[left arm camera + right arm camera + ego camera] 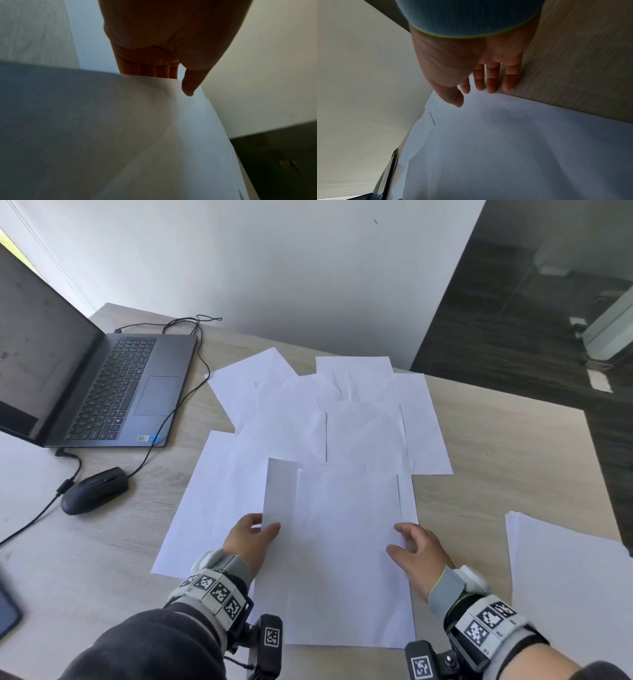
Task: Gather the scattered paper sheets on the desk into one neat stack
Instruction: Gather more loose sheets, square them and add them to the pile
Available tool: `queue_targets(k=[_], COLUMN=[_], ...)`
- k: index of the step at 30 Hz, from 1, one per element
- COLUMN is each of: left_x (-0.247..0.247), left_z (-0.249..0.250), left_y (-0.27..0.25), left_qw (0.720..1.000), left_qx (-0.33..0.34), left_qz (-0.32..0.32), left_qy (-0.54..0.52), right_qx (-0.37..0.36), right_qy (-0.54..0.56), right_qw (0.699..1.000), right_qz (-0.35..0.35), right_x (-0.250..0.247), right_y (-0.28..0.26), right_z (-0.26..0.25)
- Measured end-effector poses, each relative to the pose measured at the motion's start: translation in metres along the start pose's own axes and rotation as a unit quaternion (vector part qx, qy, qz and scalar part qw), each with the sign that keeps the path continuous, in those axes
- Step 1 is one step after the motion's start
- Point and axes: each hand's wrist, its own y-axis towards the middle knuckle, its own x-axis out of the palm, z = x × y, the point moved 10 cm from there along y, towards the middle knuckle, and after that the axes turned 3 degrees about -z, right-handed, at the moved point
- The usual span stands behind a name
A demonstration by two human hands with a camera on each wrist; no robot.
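Several white paper sheets (301, 412) lie scattered and overlapping across the middle of the wooden desk (496, 457). The nearest sheet (346, 559) lies in front of me. My left hand (265, 525) pinches its left edge, which curls up and shows a grey underside (281, 491). In the left wrist view the thumb (188, 86) lies on top of the sheet (137, 121) and the fingers are hidden behind it. My right hand (402, 539) has straight, spread fingers (491, 83) touching the sheet's right edge (505, 135) at the desk surface.
A separate paper stack (565, 577) lies at the right near the desk edge. An open laptop (102, 385) stands at the left, with a black mouse (94, 491) and its cables (191, 392) beside it. A dark device (7, 614) shows at the left border.
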Motion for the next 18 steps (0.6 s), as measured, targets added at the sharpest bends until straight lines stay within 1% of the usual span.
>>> queue_targets(k=[3, 5, 8, 9, 11, 12, 13, 14, 15, 16, 17, 18], left_x=[0.027, 0.046, 0.062, 0.065, 0.064, 0.064, 0.063, 0.061, 0.061, 0.062, 0.064, 0.066], left_z=[0.008, 0.010, 0.019, 0.023, 0.035, 0.040, 0.044, 0.048, 0.051, 0.055, 0.058, 0.061], left_y=[-0.009, -0.015, -0.022, -0.023, -0.026, -0.027, -0.029, -0.031, -0.032, -0.033, -0.033, -0.032], left_qw=[0.996, 0.990, 0.979, 0.976, 0.972, 0.971, 0.971, 0.971, 0.972, 0.975, 0.977, 0.979], left_qx=[0.034, 0.045, 0.067, 0.079, 0.114, 0.132, 0.150, 0.163, 0.166, 0.165, 0.156, 0.147], left_qz=[-0.052, -0.088, -0.114, -0.117, -0.116, -0.114, -0.115, -0.115, -0.120, -0.127, -0.134, -0.144], left_qy=[0.061, 0.102, 0.154, 0.164, 0.170, 0.162, 0.150, 0.133, 0.112, 0.082, 0.049, 0.012], right_qx=[-0.005, -0.006, -0.003, -0.001, 0.009, 0.018, 0.027, 0.032, 0.042, 0.052, 0.063, 0.075], right_qy=[0.017, 0.034, 0.048, 0.048, 0.058, 0.088, 0.132, 0.195, 0.262, 0.315, 0.340, 0.339], right_qw=[1.000, 0.999, 0.998, 0.999, 0.997, 0.993, 0.986, 0.976, 0.961, 0.947, 0.938, 0.938], right_qz=[-0.008, -0.015, -0.028, -0.012, 0.051, 0.082, 0.098, 0.096, 0.079, 0.047, 0.009, -0.026], right_x=[0.002, 0.004, 0.004, -0.001, -0.018, -0.026, -0.031, -0.032, -0.030, -0.025, -0.018, -0.012], right_y=[0.001, 0.000, -0.001, -0.001, -0.002, -0.003, -0.003, -0.004, -0.004, -0.004, -0.004, -0.004], right_z=[0.001, 0.000, 0.002, 0.004, 0.009, 0.012, 0.015, 0.016, 0.018, 0.019, 0.018, 0.018])
